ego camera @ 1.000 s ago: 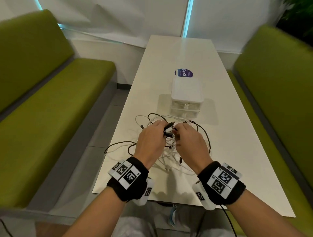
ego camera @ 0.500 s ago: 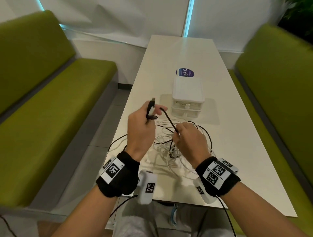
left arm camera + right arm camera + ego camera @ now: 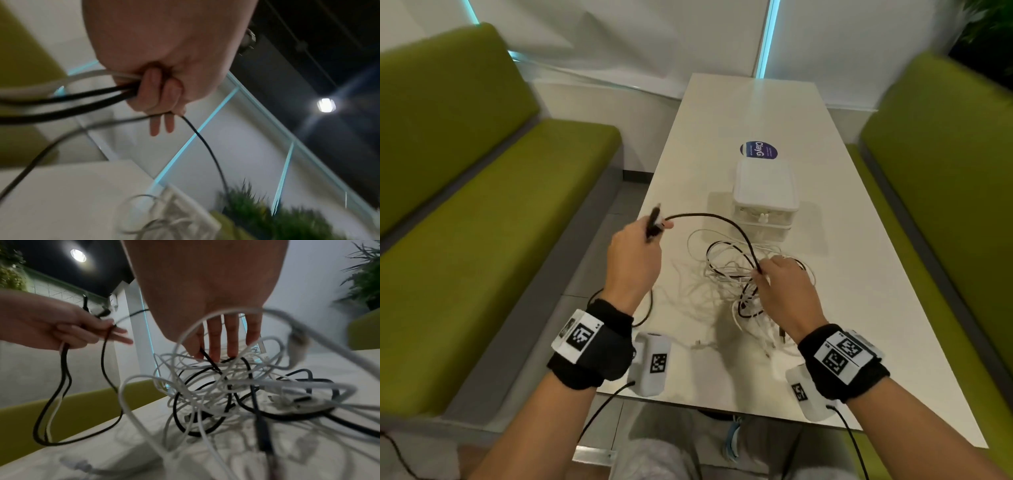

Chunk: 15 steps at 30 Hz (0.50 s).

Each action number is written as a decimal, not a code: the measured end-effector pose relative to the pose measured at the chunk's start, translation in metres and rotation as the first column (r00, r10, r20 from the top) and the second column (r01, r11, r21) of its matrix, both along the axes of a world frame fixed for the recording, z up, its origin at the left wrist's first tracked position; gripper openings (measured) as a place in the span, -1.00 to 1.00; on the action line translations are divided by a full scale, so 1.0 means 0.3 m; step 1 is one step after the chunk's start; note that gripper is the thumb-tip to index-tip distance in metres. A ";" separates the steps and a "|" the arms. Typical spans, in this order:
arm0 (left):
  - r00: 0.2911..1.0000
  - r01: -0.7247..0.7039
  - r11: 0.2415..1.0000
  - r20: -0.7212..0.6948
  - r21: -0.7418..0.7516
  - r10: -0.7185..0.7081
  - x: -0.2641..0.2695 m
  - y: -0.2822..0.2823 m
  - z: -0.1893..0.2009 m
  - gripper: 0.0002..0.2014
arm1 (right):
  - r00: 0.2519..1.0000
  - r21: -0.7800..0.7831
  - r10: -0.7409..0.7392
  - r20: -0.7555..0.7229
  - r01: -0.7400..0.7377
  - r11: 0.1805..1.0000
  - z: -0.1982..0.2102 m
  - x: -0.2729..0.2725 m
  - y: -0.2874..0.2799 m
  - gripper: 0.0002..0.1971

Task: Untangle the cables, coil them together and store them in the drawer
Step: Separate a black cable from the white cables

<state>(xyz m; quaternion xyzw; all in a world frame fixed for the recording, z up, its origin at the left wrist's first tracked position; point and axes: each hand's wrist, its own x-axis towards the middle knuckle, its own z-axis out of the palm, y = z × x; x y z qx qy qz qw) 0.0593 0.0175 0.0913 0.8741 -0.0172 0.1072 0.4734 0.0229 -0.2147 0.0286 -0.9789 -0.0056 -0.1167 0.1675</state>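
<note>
A tangle of white and black cables (image 3: 736, 287) (image 3: 226, 386) lies on the white table (image 3: 859, 308) in front of me. My left hand (image 3: 640, 253) (image 3: 156, 97) (image 3: 68, 327) is raised to the left of the heap and grips black cable ends together with a white strand. A black cable (image 3: 722, 222) arcs from it to my right hand (image 3: 780, 284) (image 3: 207, 352), which pinches that cable just above the tangle, its other fingers extended. A small white drawer unit (image 3: 765, 198), shut, stands behind the heap.
Green benches (image 3: 482, 240) (image 3: 945, 205) flank the narrow table. A round dark sticker (image 3: 758, 150) lies on the table beyond the drawer unit. A plant (image 3: 986, 34) stands at the far right.
My left hand has lifted away to the left with the black cable ends, drawing a black strand out of the heap. My right hand has stayed low on the tangle, shifting slightly right.
</note>
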 end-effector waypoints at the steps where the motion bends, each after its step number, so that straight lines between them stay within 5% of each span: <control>1: 1.000 -0.014 0.992 -0.002 0.122 0.014 0.003 0.004 -0.022 -0.78 | 1.000 -0.007 -0.001 0.004 0.001 1.000 -0.006 -0.003 -0.003 -0.81; 6: 0.960 -0.047 0.992 0.279 0.116 0.013 -0.041 -0.050 -0.036 -0.52 | 1.000 -0.003 0.002 -0.019 -0.002 1.000 0.029 0.005 0.011 -0.76; 10: 0.844 0.227 0.965 0.468 0.131 -0.262 -0.081 -0.118 -0.021 -0.46 | 0.999 -0.023 0.024 -0.033 -0.025 0.999 0.051 0.002 0.024 -0.78; 13: 0.828 0.376 0.866 0.299 0.330 -0.474 -0.108 -0.172 -0.028 -0.31 | 0.997 -0.034 0.070 -0.029 -0.071 0.997 0.066 -0.010 0.044 -0.77; 15: 0.874 0.382 0.791 0.092 0.478 -0.477 -0.097 -0.197 -0.044 -0.33 | 0.997 -0.030 0.077 -0.016 -0.078 0.997 0.077 -0.018 0.053 -0.81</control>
